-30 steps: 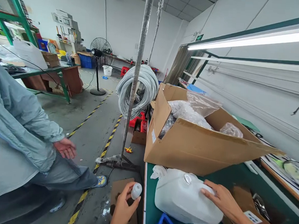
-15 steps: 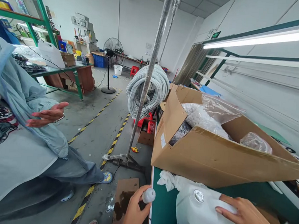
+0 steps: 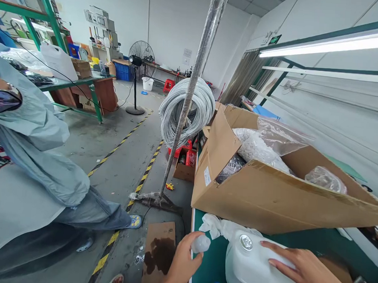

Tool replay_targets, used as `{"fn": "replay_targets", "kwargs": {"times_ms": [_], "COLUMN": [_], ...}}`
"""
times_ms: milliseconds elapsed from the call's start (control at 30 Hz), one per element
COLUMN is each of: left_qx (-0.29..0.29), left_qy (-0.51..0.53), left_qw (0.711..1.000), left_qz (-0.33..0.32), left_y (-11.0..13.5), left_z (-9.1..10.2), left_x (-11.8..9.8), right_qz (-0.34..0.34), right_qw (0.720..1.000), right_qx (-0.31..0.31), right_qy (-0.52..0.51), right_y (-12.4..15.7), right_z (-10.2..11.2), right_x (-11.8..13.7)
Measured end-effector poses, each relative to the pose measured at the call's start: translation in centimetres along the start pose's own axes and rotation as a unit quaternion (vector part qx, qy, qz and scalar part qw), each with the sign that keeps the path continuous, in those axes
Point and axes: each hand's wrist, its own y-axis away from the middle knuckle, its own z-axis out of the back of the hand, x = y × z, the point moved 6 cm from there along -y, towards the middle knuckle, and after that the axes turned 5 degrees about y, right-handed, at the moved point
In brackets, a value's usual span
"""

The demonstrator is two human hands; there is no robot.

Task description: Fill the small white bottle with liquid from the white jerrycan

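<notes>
At the near edge of the green bench point(image 3: 206, 268), the left hand point(image 3: 181, 265) pinches a white cap point(image 3: 201, 243) between thumb and curled fingertips, just off the bench edge. The right hand point(image 3: 305, 272) lies flat on the white jug point(image 3: 248, 271), fingers extended and close together, tips just short of its sealed neck point(image 3: 246, 242). Behind the jug stands a cardboard box point(image 3: 268, 202).

The jug point(image 3: 258, 269) lies on the worktop point(image 3: 207, 266), with the right hand point(image 3: 303, 270) resting on top of it. The cloth point(image 3: 217, 226) lies between the jug and the box point(image 3: 268, 202) behind it. Bags point(image 3: 259, 148) sit in the box. The left hand point(image 3: 183, 260) holds the cap point(image 3: 201, 244) at the worktop's left edge. The pole point(image 3: 184, 115) stands on the floor left of the box, and a person point(image 3: 31, 157) is further left.
</notes>
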Motion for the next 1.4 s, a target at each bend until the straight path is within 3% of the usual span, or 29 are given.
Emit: {"fn": "replay_targets", "kwargs": {"times_ms": [100, 200, 467, 733, 1100, 1400], "left_qx": [0.004, 0.004, -0.001, 0.03, 0.024, 0.014], "left_qy": [-0.012, -0.012, -0.022, -0.057, -0.084, -0.075], "left_qw": [1.0, 0.999, 0.998, 0.998, 0.994, 0.995], "left_qz": [-0.019, -0.034, -0.053, -0.027, -0.063, -0.066], "left_y": [-0.7, -1.2, -2.0, -2.3, -2.4, -2.3], "left_z": [-0.6, -1.1, -1.7, -0.6, -0.3, 0.6], "left_x": [-0.2, -0.1, 0.1, 0.5, 0.9, 1.4], "right_qz": [0.069, 0.064, 0.103, 0.168, 0.174, 0.191], "right_qw": [0.981, 0.973, 0.973, 0.969, 0.953, 0.95], "right_qx": [0.182, 0.222, 0.194, 0.137, 0.186, 0.172], "right_qy": [-0.009, 0.015, 0.066, 0.119, 0.164, 0.179], "right_y": [-0.2, -0.5, -1.4, -2.1, -2.6, -2.9], "right_z": [-1.8, -2.1, -2.6, -2.7, -2.3, -2.5], "right_x": [2.3, 3.3, 5.8, 8.3, 10.5, 11.6]}}
